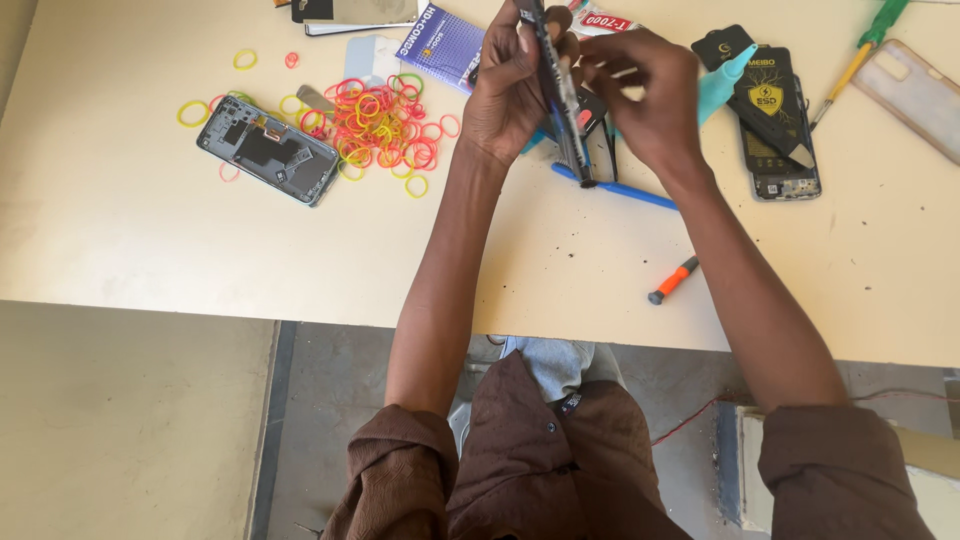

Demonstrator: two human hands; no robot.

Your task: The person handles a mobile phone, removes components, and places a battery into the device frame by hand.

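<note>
My left hand (512, 85) grips a dark, slim phone (563, 105) held on edge above the cream table (120, 220). My right hand (648, 95) is right beside it, fingers pinched against the phone's upper side. Under the hands lies a blue pen-like tool (625, 191). A small orange and grey screwdriver (673, 281) rests on the table below my right forearm.
An opened phone body (267, 152) lies at the left next to a pile of coloured rubber bands (385, 120). At the right are a black phone with a pouch on it (775, 125), a clear phone case (918, 95), a green-handled screwdriver (865, 45) and a blue packet (442, 45).
</note>
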